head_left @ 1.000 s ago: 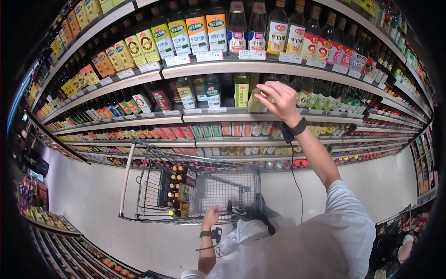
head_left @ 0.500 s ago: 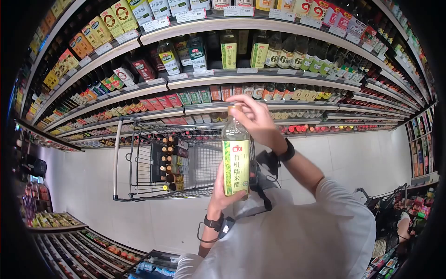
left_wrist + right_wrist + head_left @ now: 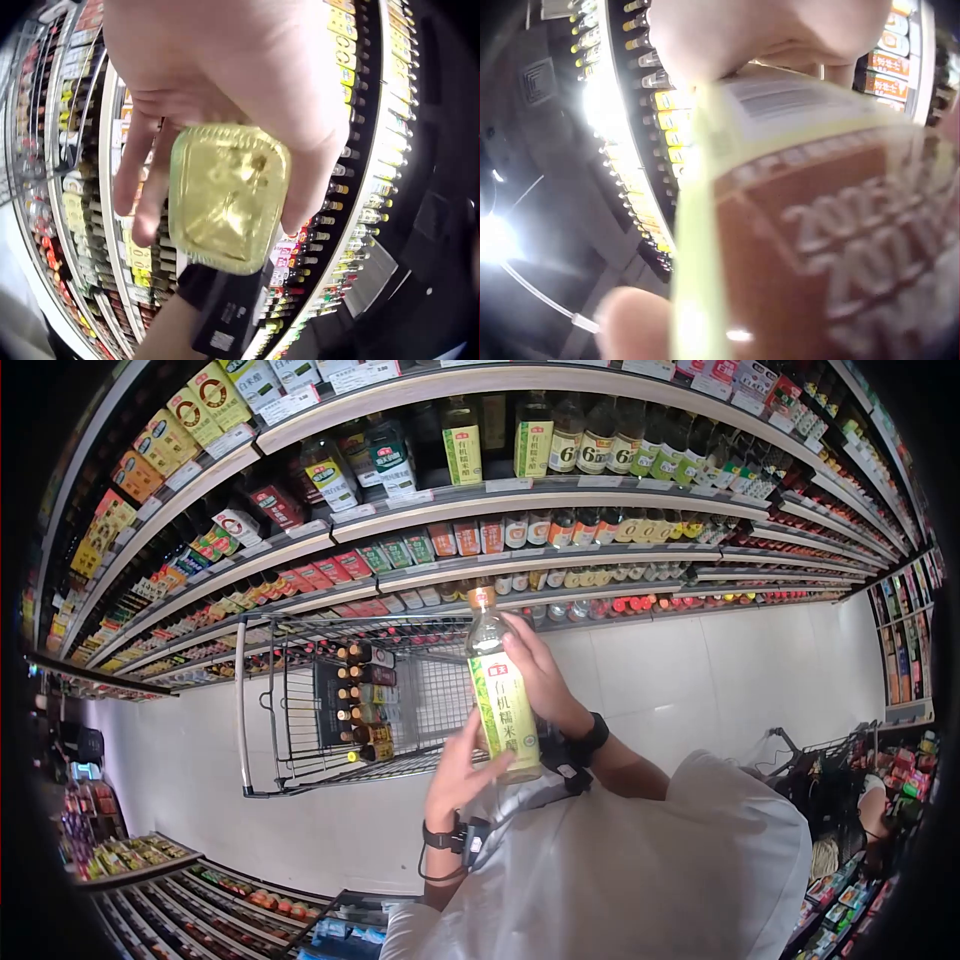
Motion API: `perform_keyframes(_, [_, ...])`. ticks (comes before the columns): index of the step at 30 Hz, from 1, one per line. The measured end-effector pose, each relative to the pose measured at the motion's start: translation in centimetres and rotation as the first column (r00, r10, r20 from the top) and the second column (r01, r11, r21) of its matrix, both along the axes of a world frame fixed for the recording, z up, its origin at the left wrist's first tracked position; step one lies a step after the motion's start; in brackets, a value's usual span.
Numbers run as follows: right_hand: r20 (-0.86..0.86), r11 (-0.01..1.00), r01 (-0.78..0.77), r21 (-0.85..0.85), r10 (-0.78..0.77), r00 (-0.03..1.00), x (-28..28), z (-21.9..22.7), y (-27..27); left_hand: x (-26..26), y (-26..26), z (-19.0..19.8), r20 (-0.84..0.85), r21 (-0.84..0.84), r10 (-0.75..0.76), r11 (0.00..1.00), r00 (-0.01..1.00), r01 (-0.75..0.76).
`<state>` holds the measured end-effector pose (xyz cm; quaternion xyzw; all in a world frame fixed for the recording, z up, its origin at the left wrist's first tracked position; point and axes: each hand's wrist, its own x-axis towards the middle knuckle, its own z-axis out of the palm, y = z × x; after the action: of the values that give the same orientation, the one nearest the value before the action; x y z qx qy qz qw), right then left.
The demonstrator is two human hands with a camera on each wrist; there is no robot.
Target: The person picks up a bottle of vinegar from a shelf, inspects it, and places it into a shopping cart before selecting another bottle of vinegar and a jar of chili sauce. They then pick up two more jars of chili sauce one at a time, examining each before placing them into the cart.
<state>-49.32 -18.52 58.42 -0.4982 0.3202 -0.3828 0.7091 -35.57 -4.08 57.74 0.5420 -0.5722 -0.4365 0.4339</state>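
Observation:
A glass vinegar bottle point(image 3: 494, 685) with a copper-coloured cap and a green and yellow label stands nearly upright before my chest. My left hand point(image 3: 458, 775) grips its lower part, thumb across the bottom of the label. Up at the shoulder, my right hand point(image 3: 540, 678) holds the right side, fingers pointing toward the neck. From the left wrist, the bottle's square base point(image 3: 229, 199) shows between thumb and fingers. Close up in the right wrist view are the label's barcode panel point(image 3: 795, 105) and stamped date digits on the bottle's side.
A wire shopping cart point(image 3: 243, 705) stands to the left of the bottle, with a row of several bottles point(image 3: 368, 705) lying inside. Shelves point(image 3: 420, 510) packed with bottles curve across the front. At the lower right is another cart point(image 3: 790, 745) beside a person.
My right hand has brought the vinegar bottle down from the shelf, and my left hand has risen to take its lower part. The right hand has since shifted from the cap to the shoulder.

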Motion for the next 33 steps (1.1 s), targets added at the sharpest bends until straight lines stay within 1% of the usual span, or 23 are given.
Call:
perform_keyframes(2, [-0.022,1.000,-0.016,-0.003,0.016,1.000,-0.3,0.1,0.0,2.0,-0.5,0.1,0.192,-0.035,0.001,0.999,0.981,0.006])
perform_keyframes(3, [-0.021,1.000,-0.012,-0.010,0.012,1.000,-0.4,0.3,0.1,2.6,-0.7,0.5,0.167,-0.072,0.056,0.996,0.984,-0.044])
perform_keyframes(4, [-0.019,1.000,-0.010,-0.017,0.009,1.000,-0.5,0.4,0.2,2.5,-0.9,0.7,0.086,-0.086,0.119,0.990,0.989,-0.112])
perform_keyframes(6, [0.019,0.998,-0.031,0.046,0.031,0.999,-0.6,0.1,0.2,2.4,-1.1,0.9,-0.078,-0.097,0.242,0.964,0.967,-0.248])
perform_keyframes(8, [0.011,0.998,-0.037,0.041,0.037,0.999,-0.7,0.1,0.3,2.3,-1.1,0.9,-0.168,-0.065,0.134,0.987,0.977,-0.146])
perform_keyframes(10, [-0.049,0.999,-0.028,-0.029,0.027,0.998,-0.9,0.8,0.5,1.5,-0.9,1.1,-0.232,-0.021,0.027,0.999,0.972,-0.033])
perform_keyframes(11, [-0.047,0.999,-0.020,-0.031,0.019,0.999,-0.9,0.8,0.5,1.2,-1.0,1.5,-0.119,-0.006,-0.037,0.999,0.992,0.037])
perform_keyframes(14, [-0.021,1.000,-0.003,-0.018,0.002,1.000,-1.0,0.8,0.4,0.5,-0.7,1.4,-0.175,0.034,-0.029,0.999,0.984,0.036])
perform_keyframes(16, [0.023,1.000,-0.002,0.019,0.002,1.000,-1.4,0.9,0.2,0.8,-0.3,1.0,-0.225,0.045,-0.103,0.992,0.969,0.116])
perform_keyframes(17, [0.055,0.997,0.000,0.073,-0.004,0.998,-1.5,0.7,0.1,1.0,0.0,0.7,-0.251,0.049,-0.138,0.987,0.958,0.155])
perform_keyframes(18, [0.086,0.992,0.001,0.125,-0.011,0.996,-1.6,0.4,0.0,1.2,0.4,0.3,-0.273,0.062,-0.144,0.984,0.951,0.167])
perform_keyframes(20, [0.092,0.990,-0.008,0.137,-0.004,0.996,-1.8,-0.4,-0.4,1.5,1.2,-0.4,-0.316,0.086,-0.158,0.977,0.935,0.194])
perform_keyframes(21, [0.068,0.995,-0.018,0.099,0.011,0.998,-2.0,-0.9,-0.7,1.3,1.5,0.2,-0.348,0.109,-0.111,0.981,0.931,0.158])
perform_keyframes(24, [0.044,0.998,-0.025,0.062,0.023,0.999,-2.3,-1.2,-0.9,2.0,2.2,-1.1,-0.316,0.062,-0.171,0.978,0.933,0.200])
perform_keyframes(29, [0.052,0.998,-0.032,0.061,0.029,0.998,-2.2,-1.3,-0.9,1.9,2.2,-0.4,-0.273,0.063,-0.136,0.985,0.952,0.159])
perform_keyframes(33, [0.037,0.996,-0.067,0.051,0.065,0.997,-2.3,-0.4,-0.6,2.1,1.7,-0.4,-0.244,0.027,-0.136,0.989,0.960,0.146])
